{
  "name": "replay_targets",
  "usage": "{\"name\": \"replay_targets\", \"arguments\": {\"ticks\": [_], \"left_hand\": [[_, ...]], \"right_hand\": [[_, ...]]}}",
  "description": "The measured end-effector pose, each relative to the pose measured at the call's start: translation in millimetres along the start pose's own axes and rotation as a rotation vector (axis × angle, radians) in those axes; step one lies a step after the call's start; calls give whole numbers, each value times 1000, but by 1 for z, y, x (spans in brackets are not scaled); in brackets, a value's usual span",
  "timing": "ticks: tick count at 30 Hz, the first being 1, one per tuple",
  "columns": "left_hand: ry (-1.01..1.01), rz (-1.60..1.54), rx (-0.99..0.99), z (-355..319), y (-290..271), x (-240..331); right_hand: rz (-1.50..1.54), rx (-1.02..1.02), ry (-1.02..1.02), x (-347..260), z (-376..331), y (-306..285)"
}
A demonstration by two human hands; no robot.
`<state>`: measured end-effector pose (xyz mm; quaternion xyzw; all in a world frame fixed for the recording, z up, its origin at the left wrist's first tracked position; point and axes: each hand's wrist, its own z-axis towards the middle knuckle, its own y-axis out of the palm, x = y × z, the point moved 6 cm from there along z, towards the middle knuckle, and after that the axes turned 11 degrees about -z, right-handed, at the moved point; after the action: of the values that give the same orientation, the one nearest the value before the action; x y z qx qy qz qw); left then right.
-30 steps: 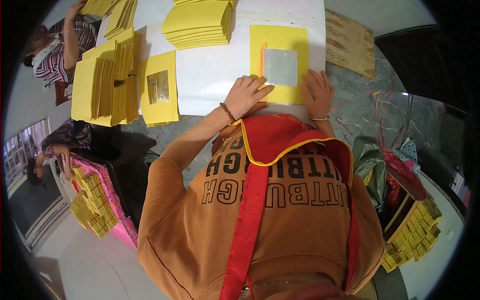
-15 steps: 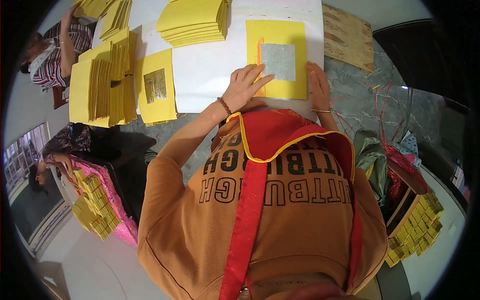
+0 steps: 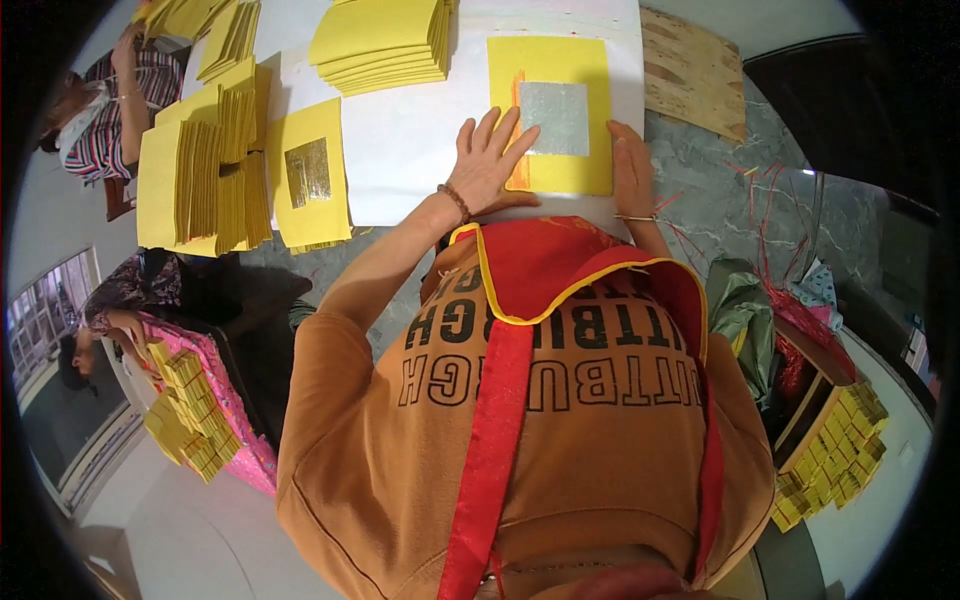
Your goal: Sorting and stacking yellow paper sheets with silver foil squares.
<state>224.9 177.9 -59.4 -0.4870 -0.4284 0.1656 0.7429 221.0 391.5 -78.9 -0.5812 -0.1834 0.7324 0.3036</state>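
Left hand (image 3: pixel 487 160): I am pressing it flat, fingers spread wide, on yellow paper sheet (image 3: pixel 550 115) at 12 o'clock.
Right hand (image 3: pixel 632 170): lying open, holding nothing, at sheet's right edge.
Silver foil square (image 3: pixel 556 118): sitting on sheet's centre.

A square yellow paper sheet (image 3: pixel 560 70) lies flat on the white desk (image 3: pixel 410 150), straight ahead of the person. A smaller silver foil square (image 3: pixel 556 118) sits glued near its middle, with an orange streak (image 3: pixel 518 130) running down the foil's left edge.
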Motion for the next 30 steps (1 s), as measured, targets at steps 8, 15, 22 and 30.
{"name": "replay_targets", "arguments": {"ticks": [8, 15, 22, 30], "left_hand": [[109, -18, -18, -1, -2, 2], [145, -6, 24, 1, -8, 12], [303, -181, -65, 2, -5, 19], [-139, -729, -305, 30, -3, -19]], "right_hand": [[19, 15, -70, -3, 0, -3], [-74, -121, -13, -4, -9, 3], [-189, -123, -52, -5, -8, 7], [33, -118, 30, 11, -4, 9]]}}
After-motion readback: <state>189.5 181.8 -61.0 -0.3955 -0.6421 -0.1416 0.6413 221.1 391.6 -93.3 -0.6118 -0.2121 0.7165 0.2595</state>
